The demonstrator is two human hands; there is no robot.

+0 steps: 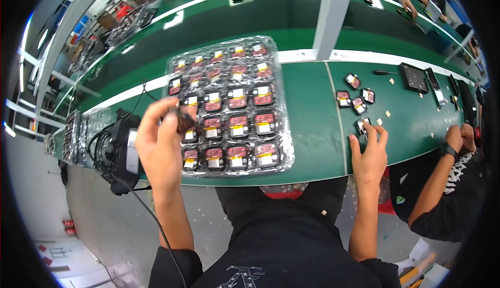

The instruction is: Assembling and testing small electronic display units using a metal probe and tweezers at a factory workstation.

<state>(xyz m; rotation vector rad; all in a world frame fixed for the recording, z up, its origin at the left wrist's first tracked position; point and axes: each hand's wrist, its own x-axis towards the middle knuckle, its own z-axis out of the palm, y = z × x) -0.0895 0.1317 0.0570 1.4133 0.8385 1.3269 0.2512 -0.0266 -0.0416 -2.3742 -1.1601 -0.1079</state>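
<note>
While your left hand (159, 144) hovers over the near left corner of the clear plastic tray (229, 105), its fingers close around one small dark module (183, 119), lifted just above the tray's left column. To the far left, a black device with tangled cables (119, 152) sits beside that hand on the green bench (312, 131). The tray holds about twenty-four red-and-black modules in rows of four. Further right, your right hand (369, 155) lies spread, fingertips resting on a loose module (363, 125) without gripping it. Beyond it lie four more loose modules (355, 94). At the far right, another person's hands (461, 137) rest at the bench edge.
</note>
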